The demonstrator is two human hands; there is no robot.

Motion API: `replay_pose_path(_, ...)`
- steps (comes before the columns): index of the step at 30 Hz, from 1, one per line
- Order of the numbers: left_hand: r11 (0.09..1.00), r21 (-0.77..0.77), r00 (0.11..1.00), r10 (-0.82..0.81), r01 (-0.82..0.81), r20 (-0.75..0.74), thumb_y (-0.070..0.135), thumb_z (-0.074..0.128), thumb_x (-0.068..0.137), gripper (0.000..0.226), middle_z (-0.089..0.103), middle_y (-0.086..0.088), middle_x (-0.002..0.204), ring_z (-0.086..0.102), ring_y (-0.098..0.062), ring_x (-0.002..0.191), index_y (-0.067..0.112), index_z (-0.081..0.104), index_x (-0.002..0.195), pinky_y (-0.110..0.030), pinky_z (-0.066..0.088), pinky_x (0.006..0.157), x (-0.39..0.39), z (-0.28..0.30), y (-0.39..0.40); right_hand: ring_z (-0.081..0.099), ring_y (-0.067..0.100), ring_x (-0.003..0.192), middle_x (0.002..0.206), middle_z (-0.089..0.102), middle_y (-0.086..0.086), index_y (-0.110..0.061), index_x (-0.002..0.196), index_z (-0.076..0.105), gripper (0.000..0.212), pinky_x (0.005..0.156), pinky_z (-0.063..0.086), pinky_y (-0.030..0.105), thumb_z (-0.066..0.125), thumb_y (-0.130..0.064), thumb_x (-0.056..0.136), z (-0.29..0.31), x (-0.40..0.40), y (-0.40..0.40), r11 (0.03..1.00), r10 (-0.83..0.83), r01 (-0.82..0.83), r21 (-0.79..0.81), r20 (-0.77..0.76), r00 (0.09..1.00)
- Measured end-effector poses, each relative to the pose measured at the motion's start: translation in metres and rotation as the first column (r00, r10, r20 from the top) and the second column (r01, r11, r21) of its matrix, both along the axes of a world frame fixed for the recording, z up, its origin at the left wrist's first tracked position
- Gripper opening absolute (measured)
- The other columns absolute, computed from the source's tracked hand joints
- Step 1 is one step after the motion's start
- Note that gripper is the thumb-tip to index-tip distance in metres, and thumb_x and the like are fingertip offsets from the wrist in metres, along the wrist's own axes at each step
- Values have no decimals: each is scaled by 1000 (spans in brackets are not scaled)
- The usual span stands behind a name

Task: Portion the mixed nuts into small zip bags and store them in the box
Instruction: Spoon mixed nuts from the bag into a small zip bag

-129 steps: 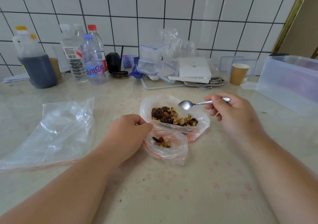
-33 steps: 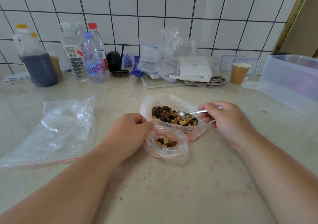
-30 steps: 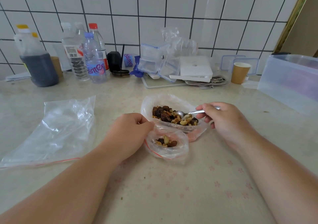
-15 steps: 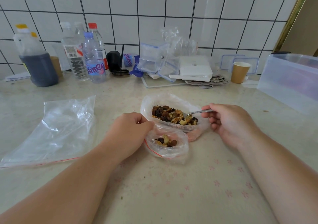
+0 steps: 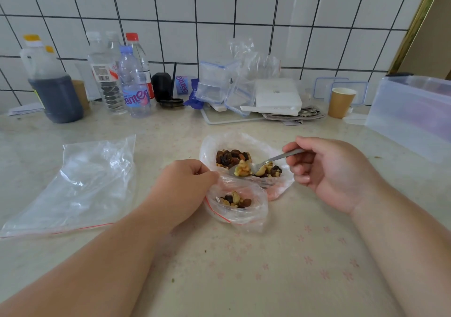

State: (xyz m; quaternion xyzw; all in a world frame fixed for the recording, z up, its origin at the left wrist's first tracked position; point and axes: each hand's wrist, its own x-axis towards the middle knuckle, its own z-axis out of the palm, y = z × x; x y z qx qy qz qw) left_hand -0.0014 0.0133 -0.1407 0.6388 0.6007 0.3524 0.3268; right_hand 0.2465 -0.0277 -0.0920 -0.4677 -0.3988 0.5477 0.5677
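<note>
I see my left hand (image 5: 185, 190) curled, thumb and fingers pinching the rim of the small zip bag (image 5: 240, 209) to hold its mouth open; the bag sits on the counter (image 5: 244, 268) just right of that hand, a few nuts already at its bottom. My right hand (image 5: 327, 170) grips the handle of a metal spoon (image 5: 268, 161), fingers wrapped round it, palm turned left. The spoon bowl is loaded with nuts and hangs just beyond the left thumb, over the gap between the small bag's mouth and the open bag of mixed nuts (image 5: 246, 163); I cannot tell if it touches the plastic. That bigger bag lies between the two hands, slightly farther out, touching the small bag's far edge. The translucent storage box (image 5: 412, 114) stands well out past the right hand, on its right side. Left of the left hand, well apart, a flat pile of empty zip bags (image 5: 78, 185) lies on the counter. Far beyond both hands, against the tiled wall: bottles (image 5: 133, 82), a dark-liquid jug (image 5: 53, 90), clear snap-lid containers (image 5: 219, 85), a paper cup (image 5: 340, 102).
</note>
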Motion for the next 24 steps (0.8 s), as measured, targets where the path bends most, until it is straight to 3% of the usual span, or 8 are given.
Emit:
replay_pose_path(4,1000,1,1000,-6,6,3,34,71,85,18,61,10,53,48,-2,42,25,70,70,-24,44,52,0,-1,1,54,16,53,67,65,9,-11,77,75,27,48,38,25,61,-28,93,0,-6,-10,984,58,-102,144,284,957)
replay_pose_path(8,1000,6,1000,3,-3,2,37,71,85,17,61,11,52,47,0,41,25,71,71,-23,42,52,0,-2,1,60,8,62,71,70,-2,-16,86,76,26,56,45,18,60,-37,86,-1,-11,-17,919,93,-295,263,582,808)
replay_pose_path(10,1000,11,1000,7,-7,-5,37,71,85,18,61,11,52,47,1,41,26,71,72,-24,42,53,0,-3,2,64,6,72,80,73,-8,-21,89,77,24,66,46,15,60,-38,87,-2,-12,-20,888,103,-369,274,663,742)
replay_pose_path(12,1000,16,1000,8,-8,2,37,71,86,18,60,11,51,47,0,41,26,71,71,-24,41,54,0,-3,2,67,9,77,86,75,-2,-21,88,77,21,70,47,16,61,-35,88,-1,-11,-20,874,87,-370,314,649,756)
replay_pose_path(14,1000,16,1000,3,-4,15,36,72,85,19,60,11,50,46,-1,42,25,71,70,-25,41,54,0,-4,3,67,15,74,85,75,8,-21,84,79,21,67,49,19,63,-34,90,-1,-7,-17,885,16,-265,384,544,839)
replay_pose_path(17,1000,18,1000,4,-4,11,37,72,85,18,62,10,53,49,-3,46,26,71,71,-25,43,55,0,-3,2,65,18,70,81,74,13,-19,80,78,23,68,51,29,61,-23,95,-3,2,-6,915,-163,22,402,320,933)
replay_pose_path(21,1000,-1,1000,-6,6,10,38,70,82,18,65,8,57,55,-11,55,24,72,71,-29,47,60,0,-2,1,67,9,69,77,75,-1,-24,82,74,25,76,56,35,58,-30,99,-17,12,7,888,-444,301,348,477,759)
replay_pose_path(24,1000,3,1000,-14,14,1,41,69,77,18,66,8,59,56,-12,57,24,71,69,-31,47,61,-1,-1,0,66,1,68,71,72,-13,-30,83,72,23,74,53,30,56,-39,97,-24,11,12,880,-474,323,347,603,642)
